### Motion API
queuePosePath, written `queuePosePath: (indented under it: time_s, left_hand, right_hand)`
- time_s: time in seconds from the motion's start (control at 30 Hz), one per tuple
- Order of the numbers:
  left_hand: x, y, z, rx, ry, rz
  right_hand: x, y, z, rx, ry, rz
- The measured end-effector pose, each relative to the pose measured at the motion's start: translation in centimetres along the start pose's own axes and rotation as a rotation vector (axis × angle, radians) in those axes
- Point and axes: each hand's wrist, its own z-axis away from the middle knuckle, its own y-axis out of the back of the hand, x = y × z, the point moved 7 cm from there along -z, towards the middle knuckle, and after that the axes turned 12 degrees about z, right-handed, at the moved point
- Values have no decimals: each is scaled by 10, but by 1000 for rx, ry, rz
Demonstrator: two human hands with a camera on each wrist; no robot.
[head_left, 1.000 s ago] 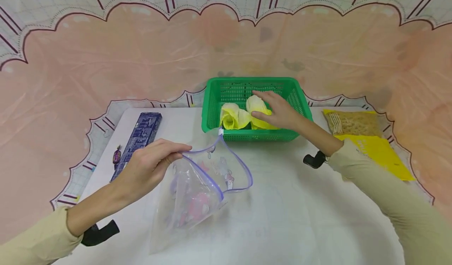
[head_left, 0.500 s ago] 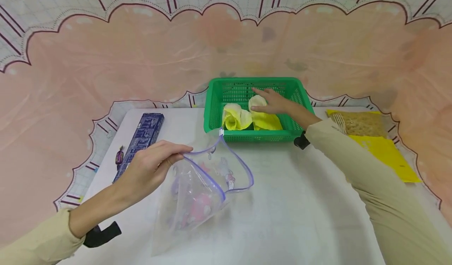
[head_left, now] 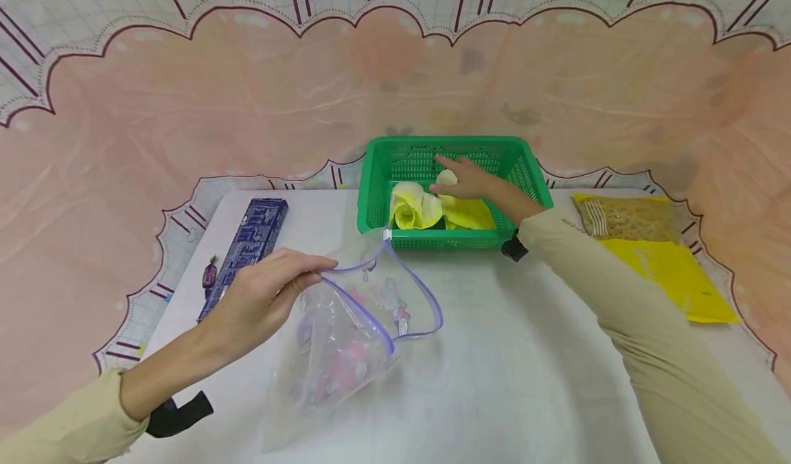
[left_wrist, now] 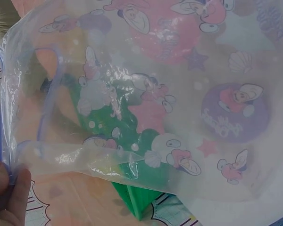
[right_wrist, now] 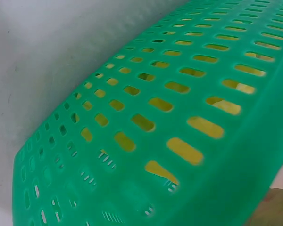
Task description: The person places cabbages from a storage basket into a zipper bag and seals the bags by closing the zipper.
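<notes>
My left hand (head_left: 262, 296) pinches the purple-edged rim of a clear zip bag (head_left: 352, 354) printed with pink and purple cartoon figures. The bag's mouth gapes toward the right. In the left wrist view, fingertips (left_wrist: 20, 190) and thumb grip that rim at the lower left. My right hand (head_left: 472, 179) reaches into a green plastic basket (head_left: 454, 239), thumb and forefinger spread over the right one of two yellow-and-white leafy cabbages (head_left: 466, 213). The other cabbage (head_left: 415, 206) lies to its left. The right wrist view mostly shows the basket's slotted wall (right_wrist: 146, 122), which hides most of that hand.
A long dark-blue printed box (head_left: 253, 237) and a small purple wrapped candy (head_left: 210, 274) lie at the left of the white table (head_left: 507, 375). On the right are a yellow pack with a clear window (head_left: 630, 218) and its yellow lower part (head_left: 673, 272).
My right hand has moved farther left and deeper over the right cabbage, and its forearm has swung left. The left hand and zip bag have stayed nearly still.
</notes>
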Motion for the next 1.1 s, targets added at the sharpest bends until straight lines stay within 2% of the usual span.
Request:
queuePosePath:
  time_s: [0.13, 0.33, 0.57, 0.7, 0.93, 1.1]
  left_hand:
    - [-1, -1, 1, -11, 18, -6]
    - [-2, -2, 1, -21, 29, -11]
    - [-3, -3, 2, -27, 31, -13]
    - [-4, -4, 2, -24, 29, -10]
    - [-4, -3, 2, -19, 24, -13]
    - [-4, -2, 3, -18, 22, -11]
  right_hand:
    - [0, 1, 2, -6, -17, -4]
    - [4, -5, 2, -73, -53, 22]
    - [11, -20, 3, -193, -106, -1]
    - [8, -28, 6, -249, -136, -45]
    - [7, -27, 6, -214, -221, -99]
    - [8, -23, 3, -105, -224, -148]
